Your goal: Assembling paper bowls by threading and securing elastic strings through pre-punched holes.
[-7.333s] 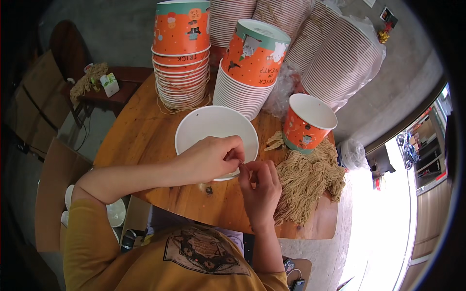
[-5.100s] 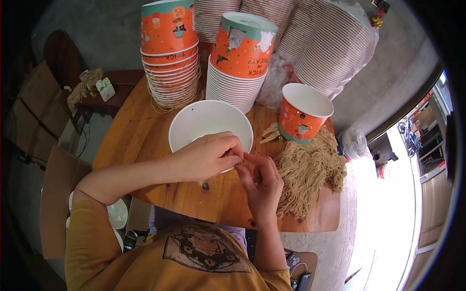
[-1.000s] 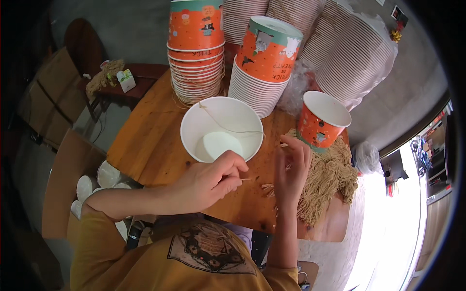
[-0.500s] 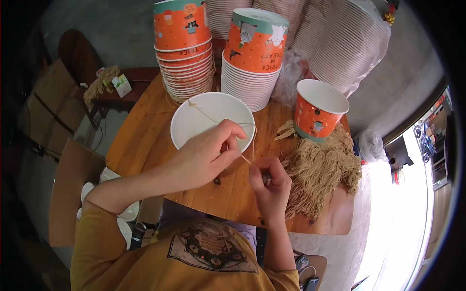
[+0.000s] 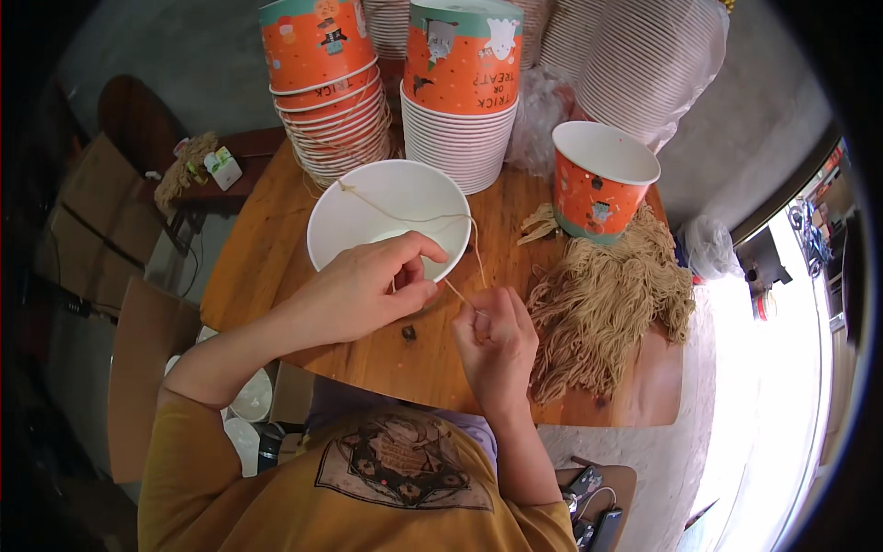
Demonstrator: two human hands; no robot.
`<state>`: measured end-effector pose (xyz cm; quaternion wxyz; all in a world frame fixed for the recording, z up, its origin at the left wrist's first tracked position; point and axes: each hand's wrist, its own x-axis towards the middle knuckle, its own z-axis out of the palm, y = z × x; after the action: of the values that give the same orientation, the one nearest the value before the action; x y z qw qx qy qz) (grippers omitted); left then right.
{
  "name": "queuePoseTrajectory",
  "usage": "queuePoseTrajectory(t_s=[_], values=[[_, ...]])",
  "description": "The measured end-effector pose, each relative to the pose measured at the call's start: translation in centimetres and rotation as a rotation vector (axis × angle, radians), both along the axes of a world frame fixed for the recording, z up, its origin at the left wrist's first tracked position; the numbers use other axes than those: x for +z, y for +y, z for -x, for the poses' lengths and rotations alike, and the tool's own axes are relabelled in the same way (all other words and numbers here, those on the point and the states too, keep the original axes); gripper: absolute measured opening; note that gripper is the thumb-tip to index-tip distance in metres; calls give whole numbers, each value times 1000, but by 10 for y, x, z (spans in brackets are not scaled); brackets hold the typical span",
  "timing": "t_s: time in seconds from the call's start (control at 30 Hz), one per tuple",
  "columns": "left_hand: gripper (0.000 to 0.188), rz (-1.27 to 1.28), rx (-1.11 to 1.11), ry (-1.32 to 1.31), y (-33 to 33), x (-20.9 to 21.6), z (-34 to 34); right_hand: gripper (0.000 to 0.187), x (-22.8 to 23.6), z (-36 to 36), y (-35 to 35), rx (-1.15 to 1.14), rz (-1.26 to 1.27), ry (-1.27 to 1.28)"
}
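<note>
A white-lined paper bucket lies tilted on the table with its mouth toward me. My left hand is closed at its near rim, fingers curled and thumb along the side. A thin tan string runs from the bucket's far left rim across the mouth and over the right rim. From there it hangs down to my right hand, which pinches it. Another taut stretch of string joins the near rim, beside my left thumb, to the right fingertips. The string's end is hidden in my right hand.
Beyond the bucket stand an orange bucket stack wound with string and a second stack. At right are a tan string heap and a single orange bucket. Plastic-wrapped stacks fill the back. A cardboard box is low left.
My right hand has turned and its fingers have closed tighter on the string. The left hand keeps its place at the bucket's rim. The whole view has shifted slightly.
</note>
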<state>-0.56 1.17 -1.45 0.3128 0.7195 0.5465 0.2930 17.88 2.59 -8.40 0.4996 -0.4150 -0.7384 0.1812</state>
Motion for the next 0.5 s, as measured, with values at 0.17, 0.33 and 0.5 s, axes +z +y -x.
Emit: queuePoseTrajectory(t_s=[0.17, 0.33, 0.5], values=[[28, 33, -2, -10, 0, 0, 1, 17, 3, 1, -1, -2, 39, -21], [30, 37, -9, -3, 0, 2, 1, 17, 4, 2, 2, 4, 38, -29], [28, 98, -9, -80, 3, -3, 4, 18, 3, 8, 7, 42, 17, 4]])
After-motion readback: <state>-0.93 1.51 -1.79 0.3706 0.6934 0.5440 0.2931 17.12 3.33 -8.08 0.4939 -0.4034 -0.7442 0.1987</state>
